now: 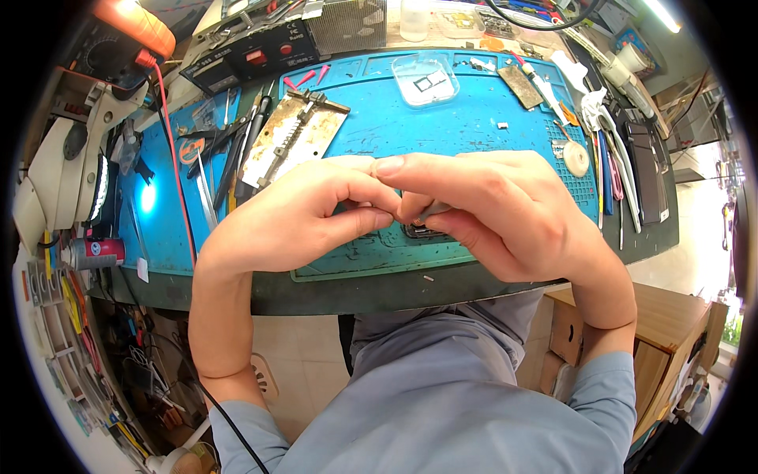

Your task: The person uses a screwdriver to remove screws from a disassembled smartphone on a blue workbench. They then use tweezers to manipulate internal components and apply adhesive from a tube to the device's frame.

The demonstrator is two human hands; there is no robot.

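Observation:
My left hand (292,217) and my right hand (505,209) meet at the fingertips over the front of the blue work mat (367,134), both closed in pinches. A small greyish piece shows between my right fingers; what each hand grips is mostly hidden and too small to name. Just beneath the fingertips lies a dark device (422,233), largely covered by my hands. Behind my left hand is a rusty metal holder plate with a clamp bar (316,122).
A clear plastic box (422,79) sits at the back. Tweezers and tools (245,126), a lit work light (99,186), an orange multimeter (138,28) and red lead crowd the left. A black powered unit (245,59) stands behind. A tape roll (575,158) and more tools lie right.

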